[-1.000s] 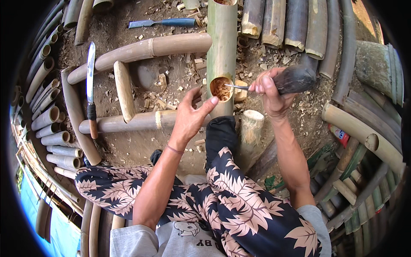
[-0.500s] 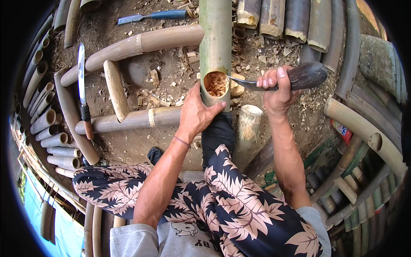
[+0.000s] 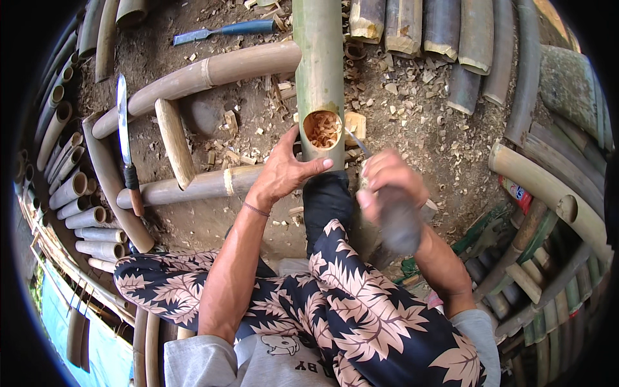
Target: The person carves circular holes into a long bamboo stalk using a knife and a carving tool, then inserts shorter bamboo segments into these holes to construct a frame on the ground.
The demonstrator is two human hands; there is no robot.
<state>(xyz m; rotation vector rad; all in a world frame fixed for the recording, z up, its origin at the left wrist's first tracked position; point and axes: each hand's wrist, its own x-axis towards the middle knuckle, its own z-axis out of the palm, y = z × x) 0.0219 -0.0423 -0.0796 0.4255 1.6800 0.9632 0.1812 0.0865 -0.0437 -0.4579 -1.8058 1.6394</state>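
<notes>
A thick green bamboo tube (image 3: 319,68) lies lengthwise in front of me, its near part resting by my dark-clad leg. An oval hole is cut in its top, with curled wood shavings (image 3: 322,130) inside. My left hand (image 3: 284,171) grips the tube from the left, thumb lying across it just below the hole. A carving knife (image 3: 401,222) with a thick dark handle is in my closed right hand (image 3: 393,177), blurred by motion. Its thin blade points up and left, with the tip close to the hole's right rim; contact cannot be made out.
A blue-handled chisel (image 3: 225,31) lies on the ground at the upper left. A long knife (image 3: 124,129) rests across bamboo pieces at the left. Cut bamboo sections (image 3: 442,29) line the upper right, and a bamboo piece with a hole (image 3: 535,177) lies at right. Wood chips litter the soil.
My right hand has swung down and left with the knife, its handle turning toward me. My left hand keeps its hold on the bamboo tube. The whole view has shifted slightly.
</notes>
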